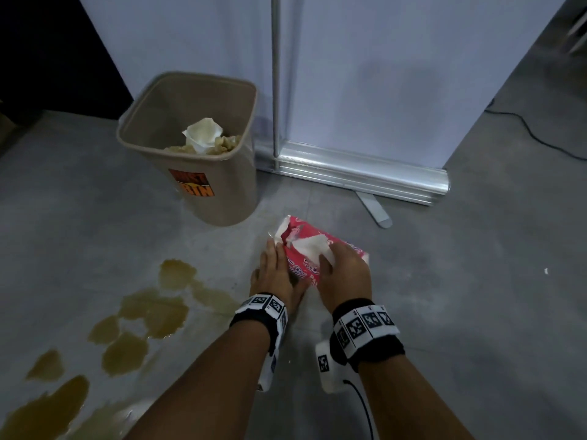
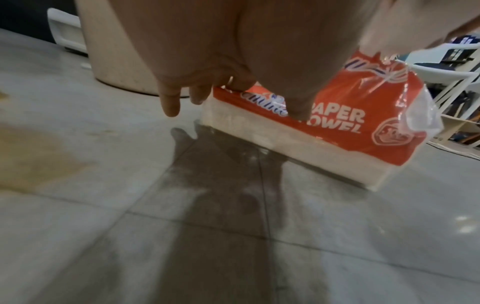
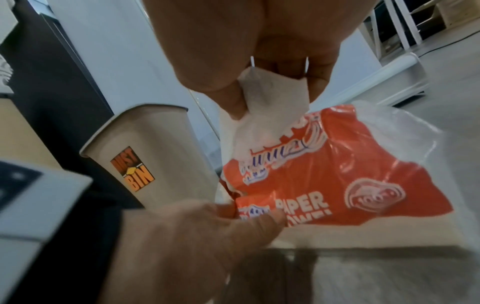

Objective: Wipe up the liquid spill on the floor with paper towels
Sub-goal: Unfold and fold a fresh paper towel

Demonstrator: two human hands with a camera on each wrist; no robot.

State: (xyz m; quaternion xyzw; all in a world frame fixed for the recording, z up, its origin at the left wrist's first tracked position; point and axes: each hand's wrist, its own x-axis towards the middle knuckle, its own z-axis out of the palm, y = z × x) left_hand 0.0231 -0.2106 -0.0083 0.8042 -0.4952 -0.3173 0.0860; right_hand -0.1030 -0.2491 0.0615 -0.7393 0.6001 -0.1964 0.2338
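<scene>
A red paper towel pack (image 1: 309, 268) (image 2: 337, 131) (image 3: 337, 174) lies on the grey floor, its wrapper torn at the top. My left hand (image 1: 279, 265) (image 2: 233, 96) holds its left end, thumb on top and fingers down the side. My right hand (image 1: 327, 258) (image 3: 259, 86) pinches a white paper towel (image 1: 313, 246) (image 3: 272, 98) that sticks out of the torn opening. The yellow-brown spill (image 1: 149, 309) (image 2: 39, 156) spreads in several puddles over the floor, left of my arms.
A beige dust bin (image 1: 228, 185) (image 3: 161, 144) stands just beyond the pack, with crumpled soaked towels (image 1: 203, 134) inside. Behind it is a white panel on a metal base (image 1: 365, 176) with a flat foot (image 1: 374, 211). A black cable (image 1: 540, 138) runs at the far right.
</scene>
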